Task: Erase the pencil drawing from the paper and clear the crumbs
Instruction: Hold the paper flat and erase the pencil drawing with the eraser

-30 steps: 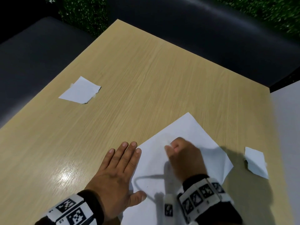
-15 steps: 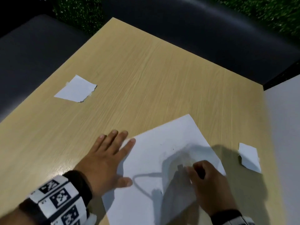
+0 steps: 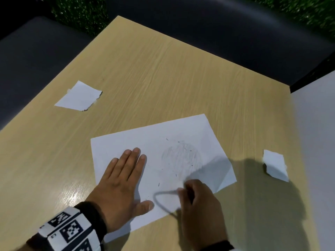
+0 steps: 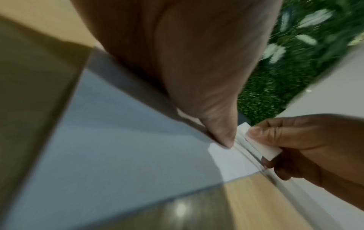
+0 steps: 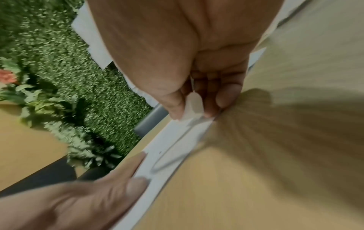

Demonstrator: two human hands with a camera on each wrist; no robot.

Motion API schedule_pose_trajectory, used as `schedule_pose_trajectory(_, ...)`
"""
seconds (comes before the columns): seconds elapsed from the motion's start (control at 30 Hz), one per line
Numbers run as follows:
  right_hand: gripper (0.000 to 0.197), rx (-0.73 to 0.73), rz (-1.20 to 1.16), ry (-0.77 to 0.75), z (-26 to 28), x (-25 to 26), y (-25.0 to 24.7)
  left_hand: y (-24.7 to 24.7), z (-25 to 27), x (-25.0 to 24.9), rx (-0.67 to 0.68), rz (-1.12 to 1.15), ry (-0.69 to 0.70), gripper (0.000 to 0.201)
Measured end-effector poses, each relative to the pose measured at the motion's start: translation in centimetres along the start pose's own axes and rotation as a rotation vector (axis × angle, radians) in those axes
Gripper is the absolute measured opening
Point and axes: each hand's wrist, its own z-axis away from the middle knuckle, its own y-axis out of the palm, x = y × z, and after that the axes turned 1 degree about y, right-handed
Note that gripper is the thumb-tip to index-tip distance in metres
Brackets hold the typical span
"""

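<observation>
A white sheet of paper (image 3: 163, 147) lies on the wooden table (image 3: 163, 78). A faint grey smudged round patch (image 3: 181, 156) marks its right half, with several small dark crumbs (image 3: 159, 184) scattered around it. My left hand (image 3: 123, 178) lies flat on the sheet's left part, fingers straight. My right hand (image 3: 197, 200) hovers at the sheet's near edge, gripping a white eraser (image 4: 262, 144) between thumb and fingers. The eraser (image 5: 192, 107) also shows in the right wrist view.
A torn white paper scrap (image 3: 79, 96) lies at the table's far left, and a smaller scrap (image 3: 275, 165) sits near the right edge. Dark seats surround the table, a green hedge wall (image 3: 81, 13) behind. A pale surface (image 3: 317, 142) adjoins the right side.
My right hand has pulled back toward me off the smudged patch to the sheet's near edge. The left hand has slid further onto the sheet. The sheet has turned.
</observation>
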Motion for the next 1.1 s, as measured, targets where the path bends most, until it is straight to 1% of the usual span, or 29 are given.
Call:
schedule_pose_trajectory(0.07, 0.007, 0.055, -0.001, -0.107, 0.5, 1.3, 1.1, 0.0, -0.1, 0.0, 0.008, -0.011, 0.008, 0.108)
schedule_pose_trajectory(0.1, 0.005, 0.075, 0.029, -0.193, 0.6, 1.8, 1.7, -0.1, -0.1, 0.0, 0.024, -0.019, 0.014, 0.112)
schedule_pose_trajectory(0.13, 0.005, 0.062, 0.060, -0.273, 0.7, 2.2, 2.4, -0.2, 0.0, 0.0, 0.040, -0.025, 0.018, 0.115)
schedule_pose_trajectory(0.2, 0.011, 0.057, 0.075, -0.325, 0.5, 2.1, 2.8, -0.3, 0.0, 0.0, 0.048, -0.021, 0.014, 0.119)
schedule_pose_trajectory(0.23, 0.013, 0.056, 0.101, -0.296, -0.1, 1.6, 2.6, -0.3, 0.0, 0.0, 0.040, -0.017, 0.012, 0.120)
schedule_pose_trajectory(0.27, 0.015, 0.030, 0.121, -0.217, -1.0, 1.0, 2.1, -0.2, 0.0, 0.1, 0.030, -0.017, 0.013, 0.121)
schedule_pose_trajectory(0.33, 0.021, -0.015, 0.117, 0.003, -3.1, -0.4, 0.3, 0.1, 0.0, 0.1, 0.027, -0.007, 0.014, 0.121)
schedule_pose_trajectory(0.37, 0.021, -0.050, 0.099, 0.063, -4.1, -1.1, -0.7, 0.2, 0.0, 0.2, 0.021, 0.000, 0.013, 0.121)
schedule_pose_trajectory(0.4, 0.020, -0.067, 0.091, 0.075, -4.8, -1.6, -1.2, 0.2, 0.0, 0.2, 0.018, 0.006, 0.012, 0.122)
schedule_pose_trajectory(0.47, 0.019, -0.055, 0.088, 0.053, -4.9, -1.4, -1.5, 0.3, -0.1, 0.2, 0.017, 0.010, 0.018, 0.121)
schedule_pose_trajectory(0.53, 0.019, 0.007, 0.076, -0.042, -3.4, -0.2, -0.1, 0.3, -0.1, 0.1, 0.011, 0.009, 0.014, 0.121)
schedule_pose_trajectory(0.63, 0.015, 0.104, 0.116, -0.346, -0.9, 1.8, 2.9, 0.1, -0.1, 0.0, 0.015, 0.002, 0.022, 0.120)
schedule_pose_trajectory(0.67, 0.016, 0.122, 0.081, -0.344, -1.2, 2.1, 3.2, 0.1, -0.1, 0.0, 0.016, 0.001, 0.023, 0.120)
schedule_pose_trajectory(0.7, 0.017, 0.114, 0.053, -0.303, -2.1, 2.1, 3.1, 0.0, -0.1, 0.0, 0.014, 0.004, 0.021, 0.120)
schedule_pose_trajectory(0.77, 0.025, 0.047, 0.060, -0.200, -4.6, 1.5, 2.4, 0.0, -0.1, 0.1, 0.012, 0.007, 0.018, 0.121)
schedule_pose_trajectory(0.83, 0.033, -0.010, 0.084, -0.055, -6.8, 1.0, 1.2, 0.2, 0.0, 0.1, 0.014, 0.019, 0.024, 0.121)
schedule_pose_trajectory(0.87, 0.035, -0.029, 0.068, -0.026, -7.3, 1.1, 1.0, 0.3, 0.0, 0.1, 0.010, 0.026, 0.022, 0.121)
schedule_pose_trajectory(0.9, 0.035, -0.022, 0.061, -0.023, -7.2, 1.4, 0.8, 0.3, 0.0, 0.1, 0.011, 0.030, 0.019, 0.121)
schedule_pose_trajectory(0.93, 0.033, 0.020, 0.062, -0.056, -6.4, 1.9, 1.0, 0.3, 0.0, 0.1, 0.015, 0.029, 0.016, 0.121)
schedule_pose_trajectory(1.03, 0.024, 0.201, -0.004, -0.279, -2.7, 3.4, 2.6, 0.3, -0.1, 0.1, 0.018, 0.004, 0.015, 0.117)
schedule_pose_trajectory(1.07, 0.023, 0.228, -0.002, -0.305, -2.2, 3.5, 3.0, 0.3, -0.1, 0.1, 0.014, -0.002, 0.017, 0.115)
schedule_pose_trajectory(1.1, 0.024, 0.212, 0.025, -0.292, -2.5, 3.4, 3.3, 0.4, -0.1, 0.2, 0.014, -0.003, 0.016, 0.117)
